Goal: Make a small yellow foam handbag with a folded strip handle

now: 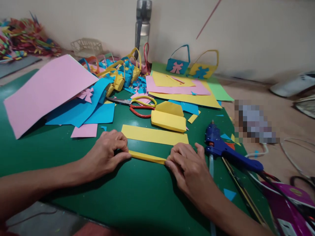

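Observation:
A narrow folded strip of yellow paper (pixel 147 157) lies on the green table between my hands. My left hand (pixel 112 149) pinches its left end, and my right hand (pixel 185 162) pinches the right end. Just behind it is a flat, wider yellow paper strip (pixel 155 134), close to the fingers of both hands. Farther back sits a folded yellow paper box (pixel 168 120) with its flap raised. Scissors (pixel 141 106) with yellow and red handles rest behind my left hand, beside the box. The fingertips cover both ends of the folded strip.
A blue glue gun (pixel 228 154) lies right of my right hand, its clear glue stick (pixel 211 183) pointing toward me. Pink sheets (pixel 49 88) and blue sheets (pixel 81 108) are at left. Small paper bags (pixel 119 80) crowd the back, with two more (pixel 178 65) against the wall.

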Motion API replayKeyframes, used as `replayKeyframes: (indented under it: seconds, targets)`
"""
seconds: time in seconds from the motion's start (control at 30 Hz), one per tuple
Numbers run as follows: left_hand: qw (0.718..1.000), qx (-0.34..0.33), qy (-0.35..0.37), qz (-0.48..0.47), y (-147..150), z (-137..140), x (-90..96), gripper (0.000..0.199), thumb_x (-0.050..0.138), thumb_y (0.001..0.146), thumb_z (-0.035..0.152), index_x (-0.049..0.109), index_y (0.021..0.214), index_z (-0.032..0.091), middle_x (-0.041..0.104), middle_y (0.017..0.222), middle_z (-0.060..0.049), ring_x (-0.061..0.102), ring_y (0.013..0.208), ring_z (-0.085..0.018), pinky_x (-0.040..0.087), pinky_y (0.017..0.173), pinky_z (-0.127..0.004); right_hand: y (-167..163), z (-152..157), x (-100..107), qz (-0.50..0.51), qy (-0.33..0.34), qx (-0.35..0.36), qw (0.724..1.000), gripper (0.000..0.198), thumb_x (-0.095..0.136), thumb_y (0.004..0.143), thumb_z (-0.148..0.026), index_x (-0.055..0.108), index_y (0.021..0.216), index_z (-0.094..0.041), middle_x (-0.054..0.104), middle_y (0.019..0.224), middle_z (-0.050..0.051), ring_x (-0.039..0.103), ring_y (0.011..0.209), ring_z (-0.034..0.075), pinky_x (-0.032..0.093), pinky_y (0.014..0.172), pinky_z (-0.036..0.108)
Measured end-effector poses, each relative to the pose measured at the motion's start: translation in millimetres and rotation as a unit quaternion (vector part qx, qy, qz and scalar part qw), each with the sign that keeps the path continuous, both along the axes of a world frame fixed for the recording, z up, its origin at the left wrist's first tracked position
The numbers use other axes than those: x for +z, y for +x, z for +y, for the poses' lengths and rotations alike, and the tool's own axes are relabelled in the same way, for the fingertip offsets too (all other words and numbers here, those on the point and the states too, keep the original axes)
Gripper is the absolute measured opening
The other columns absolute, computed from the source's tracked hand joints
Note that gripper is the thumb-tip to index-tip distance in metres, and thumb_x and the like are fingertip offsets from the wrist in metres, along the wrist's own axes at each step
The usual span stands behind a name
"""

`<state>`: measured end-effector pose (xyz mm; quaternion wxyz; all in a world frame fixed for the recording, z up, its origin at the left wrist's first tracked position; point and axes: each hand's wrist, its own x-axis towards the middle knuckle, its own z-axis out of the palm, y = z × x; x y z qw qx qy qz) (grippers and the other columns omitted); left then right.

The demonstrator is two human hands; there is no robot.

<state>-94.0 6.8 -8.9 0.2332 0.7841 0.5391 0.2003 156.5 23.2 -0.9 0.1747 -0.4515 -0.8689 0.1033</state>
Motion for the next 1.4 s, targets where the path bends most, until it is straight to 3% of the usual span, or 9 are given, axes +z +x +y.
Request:
replayKeyframes:
  seconds: [0.23, 0.63, 1.2, 1.4]
  targets:
    - [1.0, 0.005, 0.021, 0.015, 3.8, -3.1, 0.0, 0.027, 0.041, 0.091, 0.027, 0.056, 0.07, 0.018, 0.057, 0.079, -0.003, 0.047, 0.079, -0.018, 0.031, 0.071, -0.036, 1.1, -0.4, -1.9, 0.0, -0.001, -0.001, 1.0, 0.025, 0.042, 0.087, -0.018, 0.052, 0.064, -0.02, 0.055, 0.072, 0.002, 0.05, 0.075, 0.018, 0.025, 0.089, 0.046]
    - [0.996, 0.026, 0.061, 0.066, 9.4, -4.3, -2.6, 0.022, 0.043, 0.088, 0.023, 0.051, 0.069, 0.018, 0.055, 0.08, -0.004, 0.045, 0.077, -0.018, 0.031, 0.068, -0.036, 0.5, 0.2, -3.3, -0.018, 0.031, -0.013, 0.999, 0.025, 0.044, 0.087, -0.019, 0.053, 0.063, -0.019, 0.054, 0.071, 0.002, 0.05, 0.074, 0.018, 0.026, 0.086, 0.044]
    - [0.994, 0.018, 0.08, 0.074, 9.5, -3.5, -6.1, 0.023, 0.043, 0.088, 0.025, 0.051, 0.067, 0.018, 0.054, 0.078, -0.004, 0.044, 0.075, -0.019, 0.03, 0.067, -0.036, -0.2, -4.0, -0.8, -0.019, -0.017, -0.029, 0.999, 0.018, 0.046, 0.085, -0.015, 0.05, 0.067, -0.019, 0.054, 0.076, 0.003, 0.049, 0.079, 0.019, 0.027, 0.086, 0.042]
    - [0.994, 0.018, 0.075, 0.084, 11.3, -4.1, -3.1, 0.021, 0.04, 0.089, 0.022, 0.049, 0.071, 0.017, 0.053, 0.081, -0.004, 0.043, 0.076, -0.019, 0.03, 0.068, -0.036, 2.3, -2.4, -5.1, -0.025, 0.023, -0.02, 0.999, 0.018, 0.045, 0.085, -0.016, 0.05, 0.067, -0.02, 0.054, 0.075, 0.002, 0.05, 0.075, 0.019, 0.027, 0.085, 0.042]
